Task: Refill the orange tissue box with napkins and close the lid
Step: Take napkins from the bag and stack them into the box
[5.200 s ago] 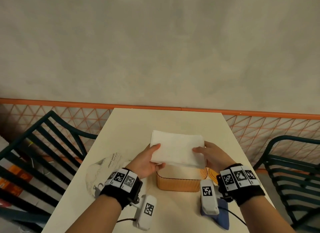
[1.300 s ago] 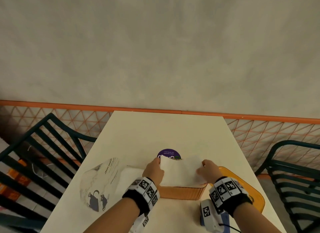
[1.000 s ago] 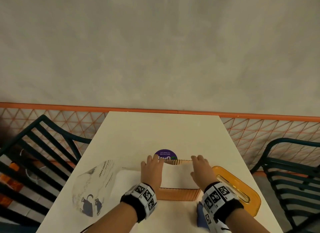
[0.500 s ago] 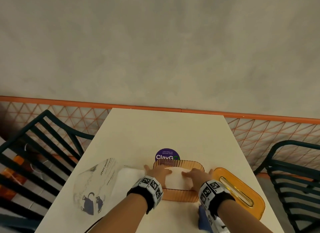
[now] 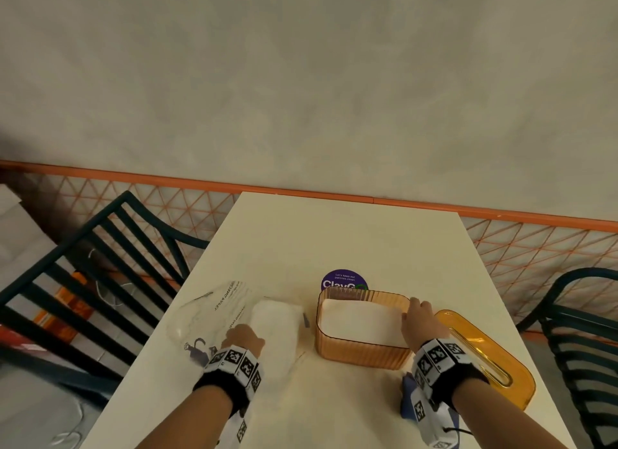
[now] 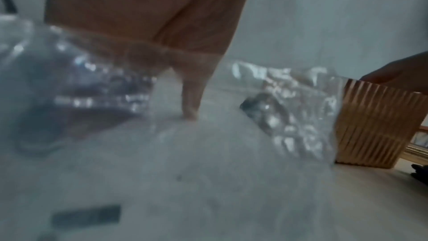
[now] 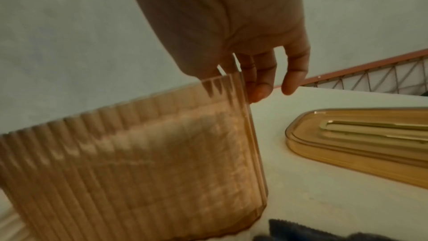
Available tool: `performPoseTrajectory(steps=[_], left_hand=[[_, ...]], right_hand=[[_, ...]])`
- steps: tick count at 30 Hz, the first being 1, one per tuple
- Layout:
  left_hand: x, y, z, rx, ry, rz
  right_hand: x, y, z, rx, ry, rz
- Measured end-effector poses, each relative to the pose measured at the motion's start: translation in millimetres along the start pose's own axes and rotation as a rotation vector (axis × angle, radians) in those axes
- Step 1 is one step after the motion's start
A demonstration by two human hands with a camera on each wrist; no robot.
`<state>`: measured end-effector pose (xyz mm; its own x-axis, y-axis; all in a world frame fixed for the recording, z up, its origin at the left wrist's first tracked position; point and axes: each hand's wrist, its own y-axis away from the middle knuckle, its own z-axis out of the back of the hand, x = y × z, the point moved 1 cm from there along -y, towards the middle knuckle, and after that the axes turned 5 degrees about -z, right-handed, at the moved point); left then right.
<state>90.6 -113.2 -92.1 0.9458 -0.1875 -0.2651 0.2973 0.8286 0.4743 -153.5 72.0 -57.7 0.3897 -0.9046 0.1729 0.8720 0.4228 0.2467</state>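
The orange ribbed tissue box (image 5: 363, 350) stands open on the table with a white napkin stack (image 5: 359, 320) lying flat inside. My right hand (image 5: 418, 310) holds the box's right rim. In the right wrist view, the right hand (image 7: 245, 83) has fingers on both sides of the box (image 7: 139, 162) wall. The orange lid (image 5: 485, 358) lies flat to the right, slot up. My left hand (image 5: 244, 340) is on the napkin pack (image 5: 274, 321) in its clear wrapper. One finger (image 6: 190, 109) touches the white paper there; crinkled plastic hides the others.
A purple round sticker (image 5: 344, 279) sits just behind the box. A blue cloth (image 5: 406, 398) lies under my right wrist. Dark green chairs stand at the left (image 5: 100, 264) and at the right (image 5: 585, 315) of the table (image 5: 334, 241). An orange mesh fence (image 5: 535, 248) runs behind.
Both hands were pressing the napkins down into the box. The left hand has moved left onto the wrapped pack, and the right hand has shifted to the box's right rim.
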Motion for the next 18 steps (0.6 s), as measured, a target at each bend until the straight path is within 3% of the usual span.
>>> performPoseTrajectory(steps=[5, 11, 14, 18], left_hand=[[1.8, 0.4, -10.6, -0.072, 0.028, -0.018], [-5.9, 9.6, -14.6, -0.282, -0.181, -0.072], [-1.7, 4.8, -19.5, -0.220, -0.100, -0.071], [-0.3, -4.5, -14.2, -0.076, 0.287, -0.001]], right_hand=[[-0.5, 0.5, -6.0, 0.014, 0.009, -0.009], [-1.7, 3.2, -8.4, -0.024, 0.031, 0.016], [-2.0, 1.7, -11.0, -0.029, 0.015, 0.015], [-3.3, 0.3, -12.6, -0.034, 0.001, 0.022]])
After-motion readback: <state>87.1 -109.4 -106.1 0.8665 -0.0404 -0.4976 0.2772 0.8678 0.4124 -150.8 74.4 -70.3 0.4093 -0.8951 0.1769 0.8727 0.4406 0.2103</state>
